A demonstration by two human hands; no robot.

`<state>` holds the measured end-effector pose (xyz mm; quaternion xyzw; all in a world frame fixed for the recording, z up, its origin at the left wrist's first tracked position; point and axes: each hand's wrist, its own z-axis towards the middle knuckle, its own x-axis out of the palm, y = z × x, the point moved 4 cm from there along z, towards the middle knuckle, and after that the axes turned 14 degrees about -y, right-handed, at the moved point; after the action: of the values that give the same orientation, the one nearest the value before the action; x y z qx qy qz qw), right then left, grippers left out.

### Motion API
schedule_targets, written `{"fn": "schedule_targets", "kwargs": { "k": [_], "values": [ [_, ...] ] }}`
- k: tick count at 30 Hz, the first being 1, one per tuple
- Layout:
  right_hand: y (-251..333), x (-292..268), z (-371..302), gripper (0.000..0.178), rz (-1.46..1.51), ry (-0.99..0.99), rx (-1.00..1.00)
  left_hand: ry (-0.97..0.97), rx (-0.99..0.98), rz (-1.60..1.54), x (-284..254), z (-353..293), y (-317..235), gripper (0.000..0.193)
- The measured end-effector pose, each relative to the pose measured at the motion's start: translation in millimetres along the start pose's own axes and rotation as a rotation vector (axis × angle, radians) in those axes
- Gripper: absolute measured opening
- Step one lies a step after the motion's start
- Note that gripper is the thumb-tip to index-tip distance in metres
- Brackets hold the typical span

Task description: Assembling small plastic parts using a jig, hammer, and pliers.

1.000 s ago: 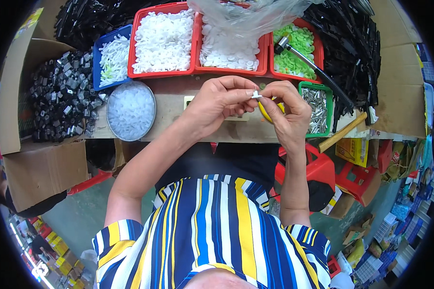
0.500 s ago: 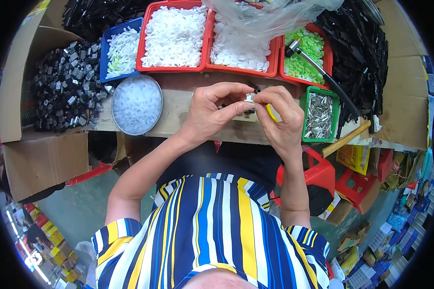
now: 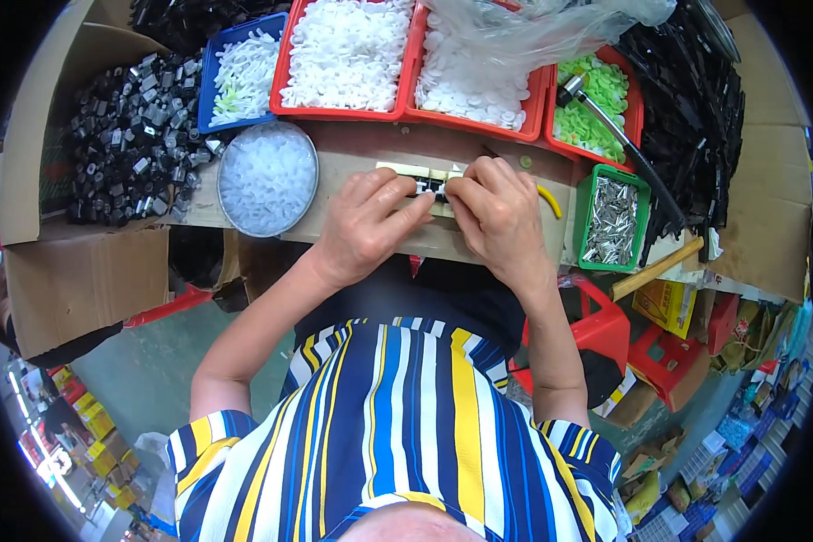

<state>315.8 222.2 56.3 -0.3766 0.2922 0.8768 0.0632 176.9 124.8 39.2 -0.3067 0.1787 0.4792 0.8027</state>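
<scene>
A pale cream block (image 3: 395,168) lies flat on the bench, with a small black part with white bits (image 3: 432,184) on it. My left hand (image 3: 363,226) comes over the block's left side, its thumb and bent fingers closed at the left end of the black part. On the other end, my right hand (image 3: 501,215) presses down in a pinch with its fingertips together. Whatever is between those fingertips is hidden. A curved yellow handle (image 3: 550,202) lies just right of my right hand.
Behind stand red trays of white pieces (image 3: 346,59) and green pieces (image 3: 596,98), plus a blue tray (image 3: 240,74). A round dish (image 3: 268,179) of translucent pieces is left, a green tray (image 3: 615,217) of metal pins right. A black-handled hammer (image 3: 619,135) leans near black strips.
Both hands have come down from holding a small white piece in the air to the block. The white piece is no longer clearly visible. The whole view has shifted slightly.
</scene>
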Motion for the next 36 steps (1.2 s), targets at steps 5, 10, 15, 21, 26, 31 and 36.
{"fn": "schedule_targets", "kwargs": {
  "k": [5,10,15,21,26,31,36],
  "values": [
    [5,3,1,0.004,-0.06,0.048,-0.037,0.048,0.104,0.065,6,-5,-2,0.03],
    [1,2,1,0.009,-0.044,0.113,-0.011,0.072,0.15,0.077,11,-7,-2,0.029],
    [-2,3,2,0.016,0.034,0.03,0.053,0.08,0.138,0.059,11,-6,-2,0.029],
    [2,3,-5,0.012,0.004,0.062,0.022,0.061,0.143,0.079,9,-1,-4,0.027],
    [4,-2,-13,0.018,-0.016,0.072,-0.025,0.059,0.182,0.094,11,1,-6,0.027],
    [-17,-22,-2,0.018,0.107,0.016,-0.009,0.072,0.167,0.084,12,0,-7,0.025],
    [-69,-86,45,0.009,-0.09,-0.2,0.15,0.078,0.134,0.069,10,0,-8,0.025]
  ]
}}
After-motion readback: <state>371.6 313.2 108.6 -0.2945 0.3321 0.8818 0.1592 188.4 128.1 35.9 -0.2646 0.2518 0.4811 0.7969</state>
